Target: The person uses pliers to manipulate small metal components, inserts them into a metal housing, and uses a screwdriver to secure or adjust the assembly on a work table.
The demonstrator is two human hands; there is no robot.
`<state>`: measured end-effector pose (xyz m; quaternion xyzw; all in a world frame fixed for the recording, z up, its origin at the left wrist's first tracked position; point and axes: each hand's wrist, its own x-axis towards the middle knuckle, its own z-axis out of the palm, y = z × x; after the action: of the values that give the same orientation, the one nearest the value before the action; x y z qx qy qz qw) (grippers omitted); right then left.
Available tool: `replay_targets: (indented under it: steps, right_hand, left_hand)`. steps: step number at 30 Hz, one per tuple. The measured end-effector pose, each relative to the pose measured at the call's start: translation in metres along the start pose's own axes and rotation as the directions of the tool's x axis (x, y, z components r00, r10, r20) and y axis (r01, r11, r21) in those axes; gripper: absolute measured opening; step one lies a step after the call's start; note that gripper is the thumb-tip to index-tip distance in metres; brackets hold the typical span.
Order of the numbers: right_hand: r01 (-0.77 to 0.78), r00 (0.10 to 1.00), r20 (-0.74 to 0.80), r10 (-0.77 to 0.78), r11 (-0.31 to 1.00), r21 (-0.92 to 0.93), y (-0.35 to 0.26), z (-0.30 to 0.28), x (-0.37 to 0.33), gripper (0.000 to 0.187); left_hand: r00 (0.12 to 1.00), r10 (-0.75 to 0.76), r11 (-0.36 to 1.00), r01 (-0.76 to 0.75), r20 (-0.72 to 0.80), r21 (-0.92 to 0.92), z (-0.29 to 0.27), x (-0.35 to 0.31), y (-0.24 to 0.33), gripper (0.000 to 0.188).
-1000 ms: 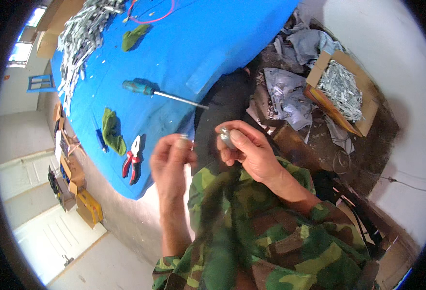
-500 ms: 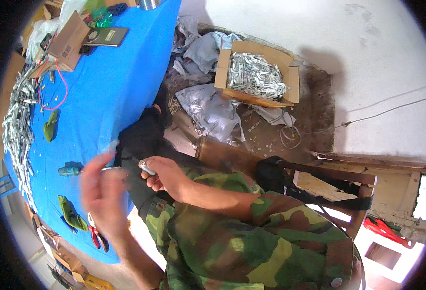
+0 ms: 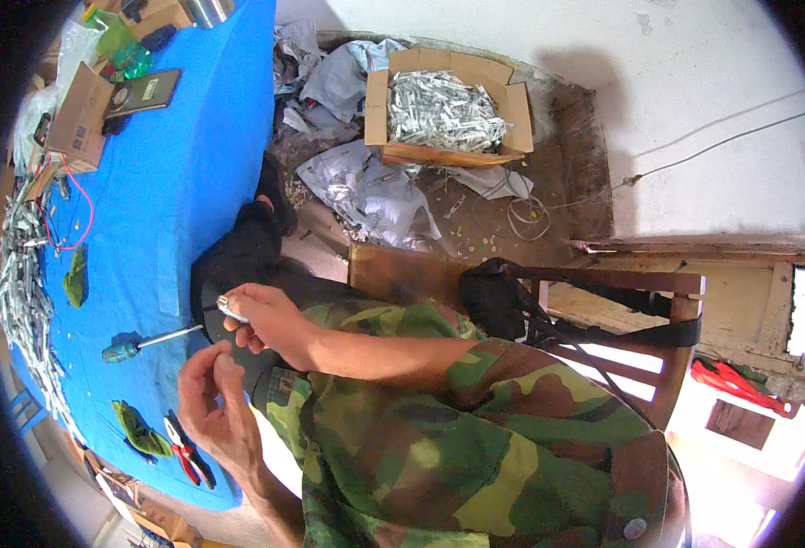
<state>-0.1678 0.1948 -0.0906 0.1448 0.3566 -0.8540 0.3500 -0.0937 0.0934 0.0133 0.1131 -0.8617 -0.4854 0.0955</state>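
Note:
My right hand (image 3: 270, 320) is closed around a small silver metal piece (image 3: 230, 309), whose end shows past the thumb; what kind of part it is cannot be made out. Just below and to the left, my left hand (image 3: 212, 402) has its thumb and fingertips brought together, and anything between them is too small to see. The two hands are apart. A screwdriver (image 3: 122, 350) with a blue handle lies beside them, its shaft pointing at my right hand. Close to my left wrist are red-handled pliers (image 3: 183, 454) and a green cloth glove (image 3: 137, 429).
A long pile of silver metal parts (image 3: 23, 301) lines the far side of the blue-covered table (image 3: 137, 237). At its upper end stand a cardboard box (image 3: 78, 119) and a green bottle (image 3: 128, 55). A carton of similar parts (image 3: 444, 110) and plastic bags (image 3: 366, 187) are beside the wooden bench.
My left hand, blurred before, has moved down and its fingertips have come together. The whole view has shifted, and the screwdriver's shaft is now uncovered. My right hand keeps the silver metal piece.

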Motion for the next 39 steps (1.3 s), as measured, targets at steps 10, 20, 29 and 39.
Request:
replay_targets:
  steps: [10,20,29,39]
  right_hand:
    - [-0.01,0.993,0.12,0.022,0.995,-0.095,0.0,0.018,-0.012,0.034]
    - [-0.114,0.954,0.265,0.14,0.987,-0.11,0.003,0.046,-0.039,0.044]
    - [-0.216,0.926,0.299,0.229,0.973,-0.075,0.017,0.064,-0.043,0.043]
    - [-0.29,0.925,0.254,0.281,0.957,-0.004,0.025,0.056,-0.041,0.039]
  left_hand:
    - [0.972,-0.041,0.998,0.027,-0.232,-0.064,-0.037,-0.022,-0.064,0.017]
    - [0.975,0.048,0.99,-0.075,-0.216,-0.118,-0.051,-0.028,-0.056,0.035]
    - [0.956,0.189,0.98,-0.198,-0.224,-0.019,-0.052,-0.035,-0.066,0.043]
    - [0.974,0.032,0.984,-0.07,-0.224,-0.166,-0.046,-0.038,-0.072,0.028]
